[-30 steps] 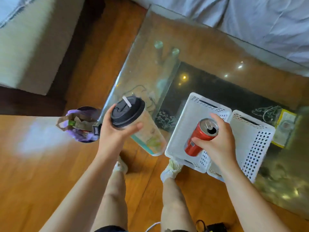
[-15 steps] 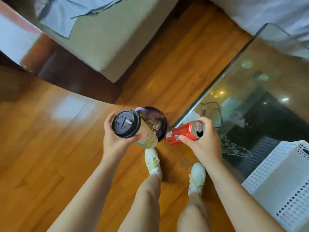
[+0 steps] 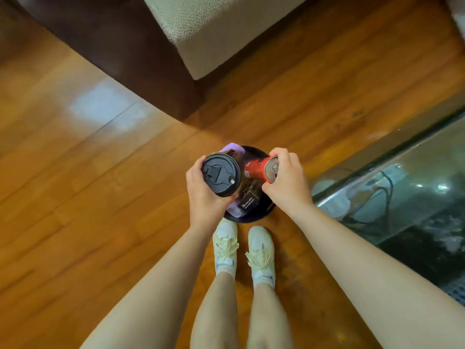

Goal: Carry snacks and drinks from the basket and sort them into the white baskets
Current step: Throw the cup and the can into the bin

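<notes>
My left hand (image 3: 205, 197) grips a drink cup with a black lid (image 3: 221, 174), held upright over the round dark basket (image 3: 251, 215) on the floor. Beside it my right hand (image 3: 285, 183) grips a red soda can (image 3: 261, 169) lying on its side, top toward me, also above the basket. Inside the basket lie a dark snack packet (image 3: 249, 201) and something purple (image 3: 232, 148); the rest of its contents is hidden by my hands. The white baskets are out of view except for a perforated corner (image 3: 458, 290) at the right edge.
The basket stands on a wooden floor just ahead of my two white shoes (image 3: 242, 248). A glass table (image 3: 402, 185) with cables under it runs along the right. A beige sofa (image 3: 214, 28) on a dark base fills the top.
My view swung left from the white baskets on the glass table to the floor basket. Both hands, holding the cup and the can throughout, moved over the dark basket.
</notes>
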### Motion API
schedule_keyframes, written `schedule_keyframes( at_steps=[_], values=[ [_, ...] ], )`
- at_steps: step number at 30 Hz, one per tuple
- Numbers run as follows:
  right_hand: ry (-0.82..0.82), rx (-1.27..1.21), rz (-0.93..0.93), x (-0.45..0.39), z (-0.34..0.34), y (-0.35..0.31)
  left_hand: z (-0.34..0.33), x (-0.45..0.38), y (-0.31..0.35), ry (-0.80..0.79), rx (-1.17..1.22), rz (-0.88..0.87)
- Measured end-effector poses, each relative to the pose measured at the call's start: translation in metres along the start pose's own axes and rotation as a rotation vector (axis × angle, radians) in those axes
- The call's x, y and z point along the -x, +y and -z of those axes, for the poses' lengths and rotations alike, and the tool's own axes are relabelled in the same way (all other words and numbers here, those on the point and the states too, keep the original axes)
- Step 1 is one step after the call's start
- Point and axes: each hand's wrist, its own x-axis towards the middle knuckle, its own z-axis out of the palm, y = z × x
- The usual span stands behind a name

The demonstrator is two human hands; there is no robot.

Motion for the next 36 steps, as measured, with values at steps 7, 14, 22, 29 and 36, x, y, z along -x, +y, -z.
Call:
schedule_keyframes(
  at_steps=[7, 14, 22, 29, 36],
  values=[
    [-0.082, 0.134, 0.004, -0.030, -0.041, 0.007, -0.021, 0.000, -0.036, -0.053, -0.111, -0.021],
    [-0.284, 0.151, -0.070, -0.029, -0.036, 0.001, -0.007, 0.012, -0.049, -0.295, -0.189, 0.232],
    [-0.366, -0.065, -0.202, 0.042, 0.024, -0.034, 0.053, 0.051, -0.010, -0.303, -0.066, 0.556],
    [-0.432, -0.295, -0.350, 0.150, 0.090, -0.065, 0.137, 0.130, 0.062, -0.368, 0.179, 0.747],
    [-0.377, -0.295, -0.439, 0.249, 0.142, -0.082, 0.213, 0.215, 0.119, -0.219, 0.386, 0.782]
  ],
)
